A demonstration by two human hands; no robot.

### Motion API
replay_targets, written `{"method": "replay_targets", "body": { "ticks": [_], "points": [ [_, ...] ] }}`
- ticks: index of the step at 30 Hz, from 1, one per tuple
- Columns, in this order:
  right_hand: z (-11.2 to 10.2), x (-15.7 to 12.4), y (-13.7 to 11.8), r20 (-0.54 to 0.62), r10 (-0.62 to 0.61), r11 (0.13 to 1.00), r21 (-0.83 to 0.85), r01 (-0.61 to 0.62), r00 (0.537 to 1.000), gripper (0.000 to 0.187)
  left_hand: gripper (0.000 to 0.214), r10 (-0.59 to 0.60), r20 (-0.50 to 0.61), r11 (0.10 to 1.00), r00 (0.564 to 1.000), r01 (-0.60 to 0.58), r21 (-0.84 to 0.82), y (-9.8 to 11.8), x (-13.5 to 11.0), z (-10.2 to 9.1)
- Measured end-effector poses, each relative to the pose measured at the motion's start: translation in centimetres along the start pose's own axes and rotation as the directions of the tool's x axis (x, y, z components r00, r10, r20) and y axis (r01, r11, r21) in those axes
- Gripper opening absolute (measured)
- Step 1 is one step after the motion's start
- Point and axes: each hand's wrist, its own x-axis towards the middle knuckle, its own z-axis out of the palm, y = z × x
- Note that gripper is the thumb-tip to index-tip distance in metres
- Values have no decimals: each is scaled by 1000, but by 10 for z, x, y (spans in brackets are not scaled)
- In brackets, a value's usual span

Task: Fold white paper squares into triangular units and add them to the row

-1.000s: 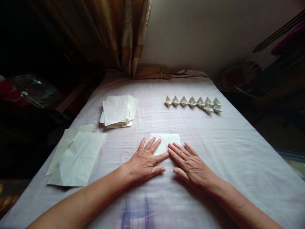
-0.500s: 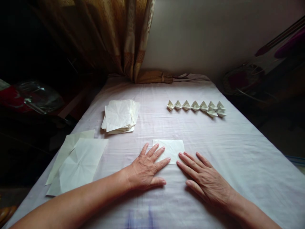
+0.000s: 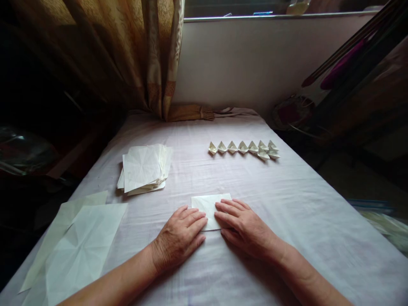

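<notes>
Centrally, on the pale cloth (image 3: 302,204) that covers the table, lies a small folded paper (image 3: 208,203), a flat whitish rectangle just in front of the person. Both hands rest on it palm down. The left hand (image 3: 180,236) lies flat with its fingers (image 3: 200,221) together, their tips over the near left edge of the sheet. The right hand (image 3: 245,227) is likewise flat, its fingers (image 3: 223,207) stretched across the right part of the sheet and pointing inward, so that the two sets of fingertips nearly meet. Neither hand grips anything; both are spread and press downward. Judged from this posture, the step in hand is the flattening of a fold, the paper being held against the cloth while a crease is set. A further fold would call for one hand to pin the sheet while the other lifts an edge, and for the edges to be matched before pressure is applied, since thin paper on soft cloth is likely to slip. Farther back on the left sits a stack of creased sheets (image 3: 145,168), slightly fanned. Farther back on the right, a row of small folded pieces (image 3: 244,148) stands in a line, each touching or nearly touching its neighbour, with two more set just in front at its right end. Near the left edge lie two larger sheets (image 3: 79,250), overlapping and marked by crease lines. A patterned curtain (image 3: 153,55) hangs behind the table.
</notes>
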Motion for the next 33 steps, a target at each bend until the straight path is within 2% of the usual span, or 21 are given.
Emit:
{"method": "replay_targets", "body": {
  "ticks": [3, 7, 12, 18, 22, 26, 28, 33],
  "points": [
    [6, 0, -1, -103, -38, 998, -44, 34, 994, 28, 22, 40, -42, 999, 998, -40, 3, -2, 9, 2],
    [9, -4, 0, -174, -100, 993, -82, 86, 980, 22, 17, 137, -82, 988, 987, -130, 80, -3, 18, 2],
    [12, -3, 2, -265, -141, 988, -105, 117, 954, 17, 15, 229, -156, 961, 961, -198, 194, -5, 14, 5],
    [9, -7, 10, -299, -131, 990, -95, 107, 945, 21, 22, 201, -222, 968, 954, -159, 192, -8, 9, 6],
    [-10, -4, 4, -429, -116, 991, -109, 76, 896, 16, 19, 205, -290, 966, 935, -145, 213, -12, 18, -2],
    [-22, 7, -14, -512, -102, 973, -231, -23, 853, 13, 21, 94, -375, 973, 922, -6, 232, -8, 35, -10],
    [-20, 13, -22, -520, -102, 957, -284, -59, 848, 12, 27, 53, -385, 973, 921, 39, 227, -2, 41, -9],
    [-3, 16, -26, -467, -115, 963, -268, -16, 876, 18, 21, 58, -330, 983, 942, 4, 185, 5, 42, 5]
  ]
}}
